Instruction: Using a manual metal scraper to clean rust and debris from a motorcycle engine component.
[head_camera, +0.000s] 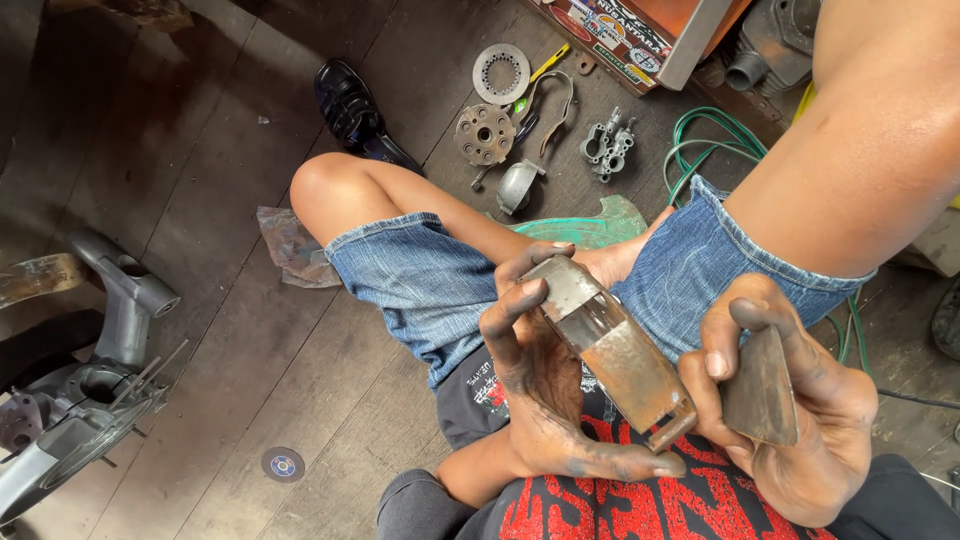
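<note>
Dark, worn wooden floorboards (230, 170) form the ground, on which the person is seated cross-legged in cut-off blue denim shorts (420, 280).

Held items: a rusty, elongated sheet-metal cover with a pale grey upper end (610, 345) is gripped by the left hand (540, 375), fingers curled over its top edge and thumb stretched along beneath its lower end; it is held tilted above the lap, between the knees. A small dark wedge-shaped flat piece, metal or stone by its look (760, 390), is pinched in the right hand (790, 400), fingers partly closed round it, just beside the cover's lower end.

Hazards, as judged: the cover's rusted edges lie against bare, greasy fingers, so a slip could cut skin. Grease may loosen either grip, and a dropped piece would land on bare legs.

Floor items beyond the knees:
- a flat perforated steel disc (501, 73);
- a round rusty hub with holes (485, 134);
- a small grey cast metal bracket (608, 146);
- a domed grey metal cap (518, 186);
- a coiled green hose (705, 145);
- a black shoe (350, 105).

At far left a grey cast-aluminium engine casing (90, 390) is set, with a small round blue-centred disc (283, 464) near it. None of these stands between the hands.
</note>
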